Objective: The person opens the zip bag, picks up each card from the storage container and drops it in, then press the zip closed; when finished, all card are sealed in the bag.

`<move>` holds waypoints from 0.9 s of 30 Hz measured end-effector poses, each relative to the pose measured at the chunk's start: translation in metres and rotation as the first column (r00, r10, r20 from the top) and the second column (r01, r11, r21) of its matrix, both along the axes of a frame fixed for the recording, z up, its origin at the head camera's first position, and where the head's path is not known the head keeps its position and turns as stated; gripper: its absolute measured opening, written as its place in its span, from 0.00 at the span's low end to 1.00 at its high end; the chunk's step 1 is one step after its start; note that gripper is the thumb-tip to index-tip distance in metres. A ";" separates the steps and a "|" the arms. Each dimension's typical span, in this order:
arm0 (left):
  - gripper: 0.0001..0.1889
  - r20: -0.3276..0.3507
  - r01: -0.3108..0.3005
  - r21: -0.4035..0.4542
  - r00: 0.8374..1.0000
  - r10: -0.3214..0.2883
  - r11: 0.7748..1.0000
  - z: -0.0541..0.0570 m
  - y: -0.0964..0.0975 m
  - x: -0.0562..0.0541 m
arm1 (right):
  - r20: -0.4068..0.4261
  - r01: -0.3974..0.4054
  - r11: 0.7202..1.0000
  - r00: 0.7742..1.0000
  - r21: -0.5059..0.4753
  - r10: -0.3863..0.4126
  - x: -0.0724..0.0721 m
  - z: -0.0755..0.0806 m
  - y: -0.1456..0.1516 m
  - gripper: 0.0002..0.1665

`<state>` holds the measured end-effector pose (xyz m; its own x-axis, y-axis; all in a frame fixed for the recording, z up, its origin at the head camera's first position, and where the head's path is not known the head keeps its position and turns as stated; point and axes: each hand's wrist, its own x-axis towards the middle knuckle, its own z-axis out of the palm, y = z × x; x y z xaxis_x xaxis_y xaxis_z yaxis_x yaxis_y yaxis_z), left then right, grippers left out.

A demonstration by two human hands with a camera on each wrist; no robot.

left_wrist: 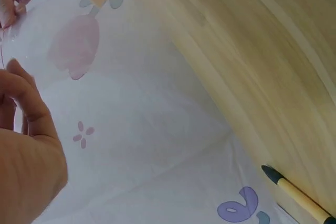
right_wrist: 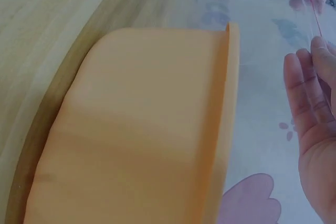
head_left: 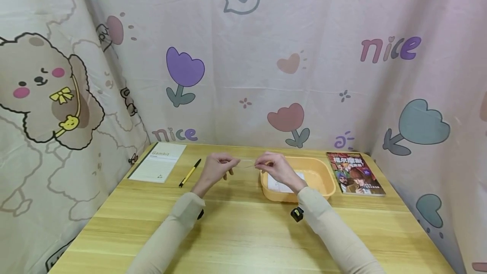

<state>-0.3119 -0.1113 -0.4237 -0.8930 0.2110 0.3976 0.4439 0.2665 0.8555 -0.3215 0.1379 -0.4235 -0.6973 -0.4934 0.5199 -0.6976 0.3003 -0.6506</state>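
Observation:
A clear plastic zip bag stretches between my two hands above the table, hard to make out against the wood. Its red seal line shows in the right wrist view, where the zip bag runs from one hand to the other. My left hand pinches one end of it between thumb and forefinger. At the other end, my right hand pinches the edge, other fingers extended in the right wrist view. Below the right hand stands a yellow plastic basin with a white paper-like piece inside.
On the left lie a white notebook marked Gambit and a yellow pen with black ends. A colourful comic-style book lies right of the basin. A printed curtain hangs behind the wooden table.

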 end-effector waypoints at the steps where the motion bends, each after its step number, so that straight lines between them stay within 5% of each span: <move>1: 0.11 0.015 -0.007 0.004 1.000 0.007 1.000 0.000 0.000 0.000 | -0.014 0.000 1.000 1.000 0.008 0.000 0.000 0.000 0.000 0.05; 8: 0.08 0.076 -0.015 -0.055 0.997 0.019 0.998 0.002 0.004 0.002 | -0.092 0.017 0.997 0.996 0.070 -0.010 0.003 0.002 -0.003 0.05; 16: 0.06 0.154 0.067 -0.053 0.986 -0.058 0.996 0.005 0.002 0.004 | -0.133 0.038 0.998 0.991 0.051 -0.031 0.003 -0.002 -0.001 0.06; 27: 0.11 0.188 0.142 -0.022 0.973 -0.136 0.990 0.007 -0.001 0.001 | -0.055 0.035 0.999 0.998 0.011 -0.035 0.001 -0.005 0.000 0.06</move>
